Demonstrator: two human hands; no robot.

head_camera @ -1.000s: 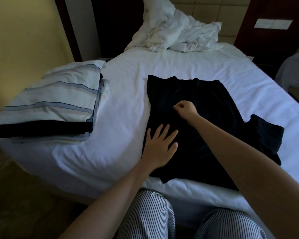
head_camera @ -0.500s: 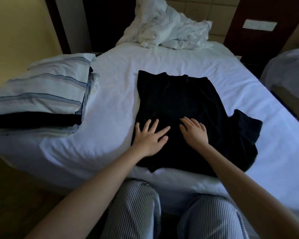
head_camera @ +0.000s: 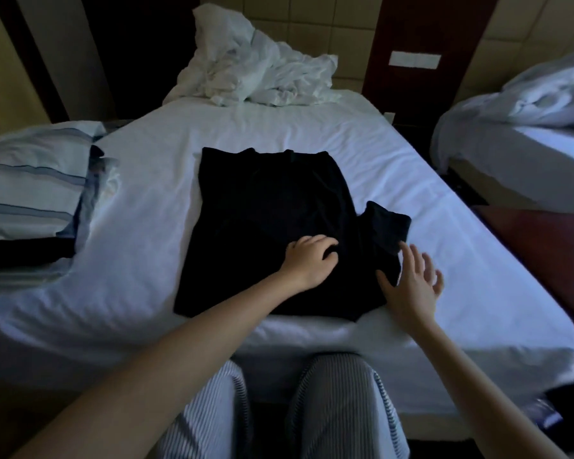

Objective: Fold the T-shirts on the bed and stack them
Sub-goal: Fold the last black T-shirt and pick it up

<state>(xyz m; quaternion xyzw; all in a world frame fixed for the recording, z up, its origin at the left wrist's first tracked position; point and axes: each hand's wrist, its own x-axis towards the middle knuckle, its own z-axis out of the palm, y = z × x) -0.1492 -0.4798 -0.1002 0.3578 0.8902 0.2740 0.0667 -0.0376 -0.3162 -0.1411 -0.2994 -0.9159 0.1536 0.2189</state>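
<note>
One black T-shirt (head_camera: pixel 269 207) flat near the front edge of the bed (head_camera: pixel 146 233), sleeve (head_camera: pixel 386 226) out to the right; looks light, soft, limp. Left hand (head_camera: pixel 309 263) on its middle, fingers (head_camera: pixel 318 241) curled, pinching or pressing unclear; right hand (head_camera: pixel 411 289) at the right edge, fingers (head_camera: pixel 407 260) spread. Best pinched at the sleeve and the right side edge.
</note>
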